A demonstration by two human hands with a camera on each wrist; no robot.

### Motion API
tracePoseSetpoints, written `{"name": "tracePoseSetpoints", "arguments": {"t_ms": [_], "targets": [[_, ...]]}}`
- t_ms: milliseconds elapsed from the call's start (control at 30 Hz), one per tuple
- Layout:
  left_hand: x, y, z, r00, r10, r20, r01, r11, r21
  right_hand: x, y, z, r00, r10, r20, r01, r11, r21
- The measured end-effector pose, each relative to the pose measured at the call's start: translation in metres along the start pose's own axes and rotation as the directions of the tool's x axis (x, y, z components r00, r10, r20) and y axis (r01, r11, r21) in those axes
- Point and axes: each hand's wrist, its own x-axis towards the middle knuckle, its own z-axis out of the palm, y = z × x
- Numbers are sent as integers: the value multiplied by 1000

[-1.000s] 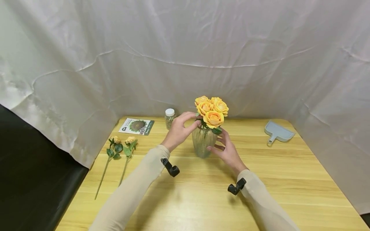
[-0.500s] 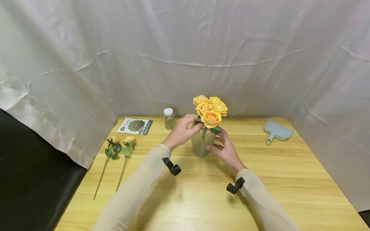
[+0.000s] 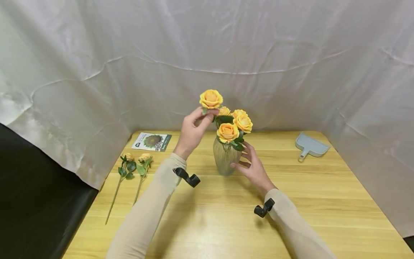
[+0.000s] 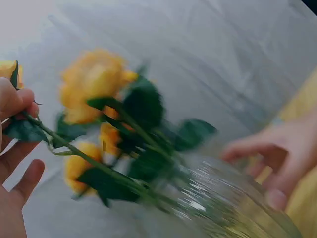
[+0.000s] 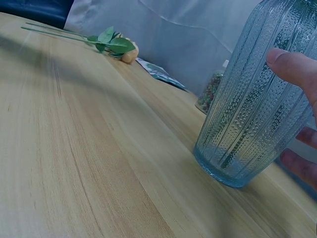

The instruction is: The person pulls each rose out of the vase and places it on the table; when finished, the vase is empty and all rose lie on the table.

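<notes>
Yellow rose [image 3: 211,99], pinched between left fingers [image 4: 11,101]

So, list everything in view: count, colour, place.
Table: 1, light wood, centre
Vase: 1, clear, on table
Held rose: 1, yellow, above vase
Other roses: 4, yellow, in vase
Loose roses: 2, yellow, left
Packet: 1, white-green, back left
Jar: 1, clear, near packet
Dustpan: 1, grey, back right
Curtain: count unclear, pale grey, behind
Dark covering: 1, black, left
Sleeves: 2, beige, on arms
Wrist cameras: 2, black, on sleeves
Left hand: 1, bare, pinching held rose
Right hand: 1, bare, holding vase
</notes>
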Motion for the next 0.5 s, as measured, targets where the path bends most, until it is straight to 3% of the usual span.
{"name": "tracePoseSetpoints", "arguments": {"t_ms": [133,300,400,500], "targets": [[10,17,-15,988,63,-140,-73,995,-66,0,-1,1,1000,3,3,-3,1000,-5],[20,36,-40,950,102,-297,-147,980,-134,0,0,1,1000,-3,6,3,1000,-13],[21,40,-57,932,105,-346,-158,979,-130,0,0,1,1000,-6,5,6,1000,-11],[18,39,-75,929,79,-362,-125,986,-106,0,2,0,1000,-10,5,10,1000,-8]]}}
